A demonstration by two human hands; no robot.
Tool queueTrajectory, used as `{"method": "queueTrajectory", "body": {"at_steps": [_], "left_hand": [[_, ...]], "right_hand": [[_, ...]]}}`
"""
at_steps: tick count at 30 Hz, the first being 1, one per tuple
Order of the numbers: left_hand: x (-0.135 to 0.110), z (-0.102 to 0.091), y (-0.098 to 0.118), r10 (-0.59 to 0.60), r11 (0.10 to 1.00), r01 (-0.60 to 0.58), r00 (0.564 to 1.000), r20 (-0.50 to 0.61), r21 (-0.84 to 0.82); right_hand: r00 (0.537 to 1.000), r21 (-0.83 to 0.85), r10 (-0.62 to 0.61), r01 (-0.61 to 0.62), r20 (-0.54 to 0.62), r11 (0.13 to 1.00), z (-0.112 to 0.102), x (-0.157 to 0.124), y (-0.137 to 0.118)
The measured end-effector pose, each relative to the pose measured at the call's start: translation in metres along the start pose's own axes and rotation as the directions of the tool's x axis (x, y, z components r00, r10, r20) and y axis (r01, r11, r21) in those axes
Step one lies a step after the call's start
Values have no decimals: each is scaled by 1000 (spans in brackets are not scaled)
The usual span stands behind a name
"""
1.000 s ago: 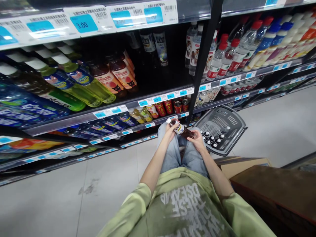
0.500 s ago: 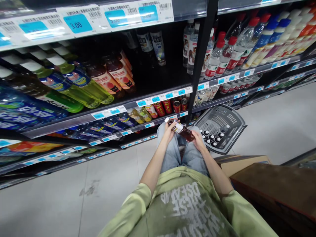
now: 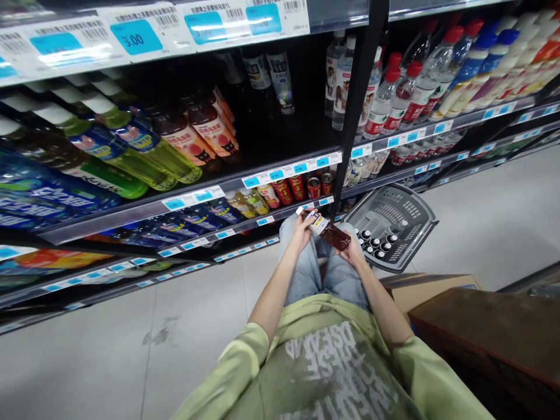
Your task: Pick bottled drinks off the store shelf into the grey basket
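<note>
A bottle of dark brown drink (image 3: 335,235) with a white cap and a pale label lies tilted across my lap, between both hands. Near its cap end, my left hand (image 3: 303,231) is closed around the neck and label. At the base, my right hand (image 3: 352,252) is wrapped on the bottle's lower end, some of its fingers hidden beneath. Just right of my knees stands a grey shopping basket (image 3: 415,233) holding several dark bottles with white caps (image 3: 375,242).
Shelves ahead carry green tea bottles (image 3: 144,151), peach-labelled bottles (image 3: 214,137), red cans (image 3: 297,188) and red-capped water bottles (image 3: 387,105). A shelf edge (image 3: 280,175) with price tags runs before me. Cardboard boxes (image 3: 485,326) stand close on my right, above the pale tiled floor (image 3: 196,338).
The bottle has shifted slightly to the right and turned a little in my hands, and my right hand has moved slightly lower around its base. The basket and shelves look the same.
</note>
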State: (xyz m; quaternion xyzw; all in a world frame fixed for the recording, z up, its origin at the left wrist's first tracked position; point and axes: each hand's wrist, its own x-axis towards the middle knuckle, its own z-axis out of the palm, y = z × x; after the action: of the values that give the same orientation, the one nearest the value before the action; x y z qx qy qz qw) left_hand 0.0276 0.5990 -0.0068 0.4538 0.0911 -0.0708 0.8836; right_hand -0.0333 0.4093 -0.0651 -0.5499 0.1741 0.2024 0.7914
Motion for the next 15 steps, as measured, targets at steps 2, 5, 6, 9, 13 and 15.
{"method": "queueTrajectory", "body": {"at_steps": [2, 5, 6, 9, 13, 15], "left_hand": [[-1, 0, 0, 3, 1000, -3, 999, 37, 0], [-3, 1, 1, 10, 1000, -9, 998, 57, -20], [-3, 2, 1, 9, 1000, -7, 999, 52, -28], [-3, 3, 1, 2, 998, -1, 1000, 22, -57], [-3, 4, 1, -10, 997, 10, 1000, -4, -82], [-2, 4, 3, -20, 996, 19, 1000, -20, -91]], "right_hand": [[999, 12, 41, -41, 3, 999, 0, -1, -1], [998, 33, 68, -67, -18, 997, 2, -2, -2], [997, 37, 64, -63, -32, 997, 3, -3, -2], [998, 15, 29, -29, -49, 999, 4, -7, -5], [1000, -38, 9, -11, -30, 999, 2, -10, -7], [999, -63, 1, -4, -42, 998, 2, -10, -6]]}}
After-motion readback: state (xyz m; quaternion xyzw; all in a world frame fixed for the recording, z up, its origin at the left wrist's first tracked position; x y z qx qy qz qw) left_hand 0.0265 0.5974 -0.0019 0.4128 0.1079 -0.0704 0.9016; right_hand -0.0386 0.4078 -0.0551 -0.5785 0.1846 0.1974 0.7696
